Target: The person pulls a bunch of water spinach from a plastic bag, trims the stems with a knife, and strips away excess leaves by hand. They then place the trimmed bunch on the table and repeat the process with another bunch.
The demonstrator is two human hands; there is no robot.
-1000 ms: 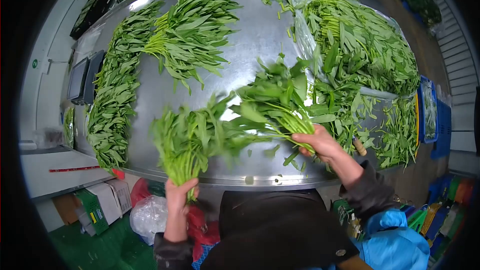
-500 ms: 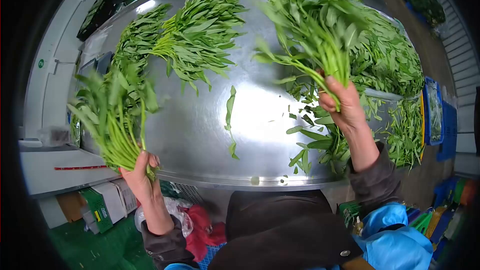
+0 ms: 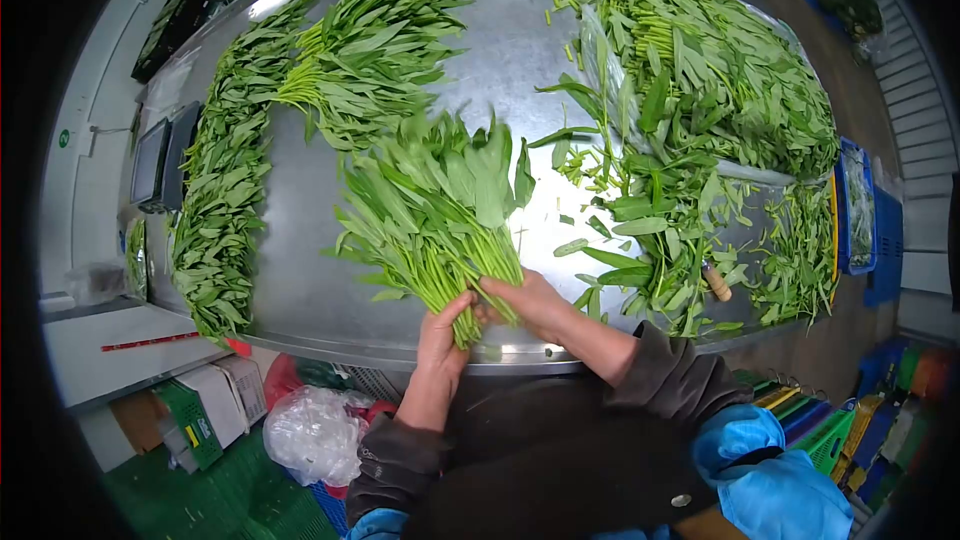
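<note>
Both of my hands meet low in front of me, near the front edge of the steel table (image 3: 310, 270). My left hand (image 3: 438, 342) is closed round the stems of a leafy bunch of water spinach (image 3: 435, 210). From the other side my right hand (image 3: 535, 302) closes on the same stems, its thumb across them. Leaves fan out away from me, over the table. Where the fingers meet under the stems is partly hidden.
Trimmed bunches (image 3: 375, 50) lie at the back left, beside a long row of greens (image 3: 222, 190). A plastic-lined heap (image 3: 730, 80) fills the right. Loose leaves and cut stems surround a wooden-handled tool (image 3: 716, 282). A scale-like display (image 3: 150, 162) stands left.
My hands, apart before with a bunch in each, have come together at the middle. The two bunches now form one. The loose sprig in the table's middle is no longer visible.
</note>
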